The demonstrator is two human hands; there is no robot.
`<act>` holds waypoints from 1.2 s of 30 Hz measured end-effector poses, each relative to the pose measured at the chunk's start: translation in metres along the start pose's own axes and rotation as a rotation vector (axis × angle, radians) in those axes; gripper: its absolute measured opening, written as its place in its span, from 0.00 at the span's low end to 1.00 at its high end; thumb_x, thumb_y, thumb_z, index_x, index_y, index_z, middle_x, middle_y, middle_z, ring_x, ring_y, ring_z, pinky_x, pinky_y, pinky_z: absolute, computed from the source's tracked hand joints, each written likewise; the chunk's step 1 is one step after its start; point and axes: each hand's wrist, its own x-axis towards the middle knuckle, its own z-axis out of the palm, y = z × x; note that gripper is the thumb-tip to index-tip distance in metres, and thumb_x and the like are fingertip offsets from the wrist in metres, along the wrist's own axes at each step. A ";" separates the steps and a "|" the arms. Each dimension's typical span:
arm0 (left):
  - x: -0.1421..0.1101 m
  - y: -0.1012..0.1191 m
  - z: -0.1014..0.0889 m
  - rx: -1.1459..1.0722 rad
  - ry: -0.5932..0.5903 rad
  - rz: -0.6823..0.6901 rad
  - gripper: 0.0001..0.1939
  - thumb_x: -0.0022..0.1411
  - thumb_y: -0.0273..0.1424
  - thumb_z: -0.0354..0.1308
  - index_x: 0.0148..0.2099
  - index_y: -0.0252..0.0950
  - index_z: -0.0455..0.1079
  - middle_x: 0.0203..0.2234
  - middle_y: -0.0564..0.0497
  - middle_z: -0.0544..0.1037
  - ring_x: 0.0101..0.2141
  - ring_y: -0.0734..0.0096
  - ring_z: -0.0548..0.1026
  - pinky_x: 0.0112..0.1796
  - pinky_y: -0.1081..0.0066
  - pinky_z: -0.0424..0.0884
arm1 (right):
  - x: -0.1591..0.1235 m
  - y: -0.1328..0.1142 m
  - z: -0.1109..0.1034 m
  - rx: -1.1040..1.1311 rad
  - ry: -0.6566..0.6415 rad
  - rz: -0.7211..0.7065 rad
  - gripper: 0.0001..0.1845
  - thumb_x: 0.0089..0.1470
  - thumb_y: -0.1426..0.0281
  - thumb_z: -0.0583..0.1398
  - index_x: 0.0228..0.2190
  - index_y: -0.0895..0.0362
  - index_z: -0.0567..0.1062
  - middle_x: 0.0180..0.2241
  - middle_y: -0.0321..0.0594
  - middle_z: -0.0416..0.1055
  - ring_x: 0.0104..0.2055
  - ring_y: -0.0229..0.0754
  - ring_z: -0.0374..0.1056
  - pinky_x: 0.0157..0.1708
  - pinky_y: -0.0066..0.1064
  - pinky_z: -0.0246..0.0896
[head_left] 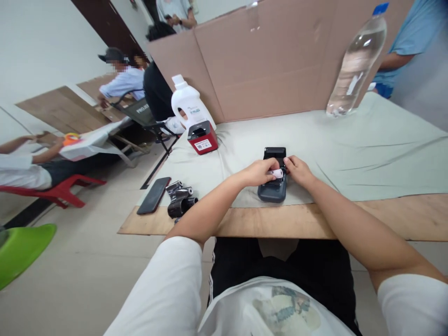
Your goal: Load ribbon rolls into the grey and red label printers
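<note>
A dark handheld receipt printer (272, 195) lies on the cloth near the table's front edge, its cover (275, 151) raised at the far end. My left hand (261, 172) reaches over it from the left. Its fingers are closed on a small white paper roll (277, 173), which sits at the printer's opened compartment. My right hand (298, 170) is at the printer's right side, thumb and fingers closed against its edge by the cover. The fingers partly hide the inside of the compartment.
On the left lie a phone (154, 196) and several small wrapped rolls (180, 193). Behind them stand a red-and-black box-shaped device (203, 137) and a white jug (192, 105). A cardboard panel (266, 60) borders the back; a tall water bottle (359, 65) stands at right.
</note>
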 end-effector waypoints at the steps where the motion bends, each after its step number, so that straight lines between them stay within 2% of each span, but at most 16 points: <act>1: 0.001 -0.001 0.000 0.007 -0.009 -0.007 0.11 0.55 0.26 0.61 0.41 0.37 0.66 0.36 0.51 0.76 0.36 0.69 0.73 0.39 0.67 0.69 | 0.000 0.000 0.000 -0.005 0.000 0.000 0.26 0.59 0.47 0.47 0.34 0.55 0.70 0.27 0.40 0.73 0.32 0.44 0.68 0.33 0.34 0.62; 9: 0.002 -0.002 -0.003 0.051 -0.067 -0.017 0.11 0.56 0.27 0.60 0.42 0.37 0.68 0.37 0.50 0.78 0.37 0.67 0.74 0.39 0.68 0.69 | -0.001 -0.004 -0.001 -0.030 -0.004 0.010 0.24 0.60 0.49 0.47 0.33 0.54 0.70 0.27 0.41 0.73 0.31 0.44 0.68 0.33 0.34 0.62; 16: 0.011 -0.005 0.006 0.218 -0.100 0.044 0.11 0.60 0.26 0.56 0.45 0.37 0.75 0.43 0.46 0.80 0.44 0.62 0.75 0.46 0.64 0.68 | -0.002 -0.005 -0.002 -0.040 -0.007 0.012 0.24 0.61 0.49 0.47 0.35 0.55 0.71 0.29 0.42 0.74 0.32 0.44 0.68 0.34 0.34 0.62; 22: -0.007 -0.001 0.012 0.129 0.048 0.130 0.11 0.66 0.29 0.52 0.44 0.37 0.75 0.43 0.46 0.79 0.45 0.64 0.75 0.49 0.63 0.68 | -0.001 -0.003 -0.003 0.005 -0.027 0.002 0.25 0.61 0.49 0.47 0.36 0.55 0.71 0.27 0.40 0.73 0.32 0.44 0.69 0.34 0.34 0.63; 26: -0.021 -0.001 0.018 0.069 0.126 0.191 0.11 0.58 0.36 0.64 0.42 0.37 0.75 0.41 0.45 0.79 0.44 0.62 0.75 0.49 0.59 0.68 | 0.000 0.000 -0.002 0.044 -0.018 -0.023 0.28 0.60 0.47 0.47 0.39 0.55 0.72 0.28 0.40 0.74 0.33 0.44 0.70 0.35 0.35 0.65; 29: -0.024 -0.004 0.024 -0.004 0.229 0.158 0.11 0.54 0.33 0.67 0.41 0.37 0.74 0.36 0.47 0.79 0.40 0.64 0.75 0.46 0.61 0.70 | 0.000 0.000 -0.001 0.044 -0.010 -0.032 0.28 0.60 0.46 0.47 0.39 0.55 0.73 0.30 0.41 0.74 0.35 0.45 0.70 0.37 0.36 0.65; 32: -0.023 -0.009 0.031 -0.083 0.298 0.085 0.08 0.57 0.28 0.64 0.41 0.37 0.74 0.31 0.51 0.78 0.35 0.68 0.75 0.42 0.65 0.71 | -0.001 -0.001 -0.002 0.032 -0.014 -0.025 0.28 0.59 0.46 0.47 0.39 0.55 0.73 0.32 0.43 0.75 0.37 0.46 0.70 0.38 0.36 0.65; 36: -0.022 -0.014 0.037 -0.063 0.396 0.080 0.07 0.61 0.28 0.60 0.43 0.37 0.72 0.32 0.51 0.78 0.34 0.70 0.75 0.42 0.67 0.71 | -0.001 -0.003 -0.003 0.016 -0.018 -0.018 0.28 0.60 0.47 0.47 0.40 0.56 0.72 0.34 0.45 0.76 0.39 0.47 0.70 0.39 0.37 0.65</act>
